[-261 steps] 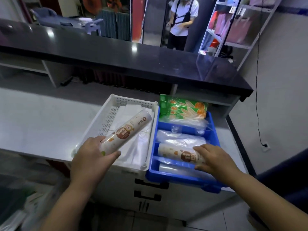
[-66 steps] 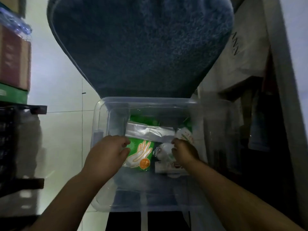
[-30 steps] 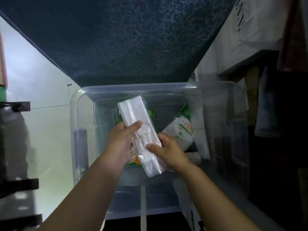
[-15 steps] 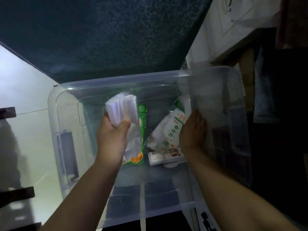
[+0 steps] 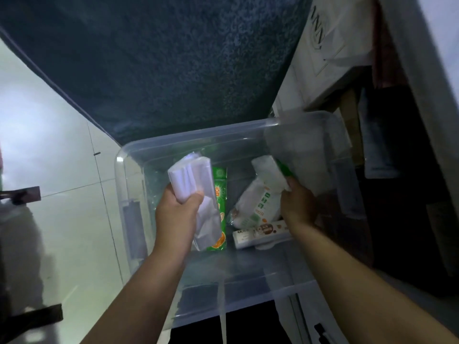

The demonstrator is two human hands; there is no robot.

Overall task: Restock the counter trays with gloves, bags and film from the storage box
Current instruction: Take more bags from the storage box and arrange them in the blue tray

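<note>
At the left, the left hand (image 5: 177, 214) is curling tightly round a clear pack of bags (image 5: 190, 178), holding it raised over the open storage box (image 5: 198, 142) sitting on the floor. Just right of it, a green glove pack (image 5: 220, 184) is lying flat on the box bottom, partly hidden by the bags. Further right, a white and green pouch (image 5: 258, 207) is leaning upward, with a film roll (image 5: 260, 233) lying by its lower end. The right hand (image 5: 298, 204) is gripping the pouch's upper end, its fingers mostly hidden. The counter trays are not showing, so their fill cannot be told. By my judgement, fetching is under way: two items are in hand, while the glove pack, the film roll and the carry to the counter are waiting.
</note>
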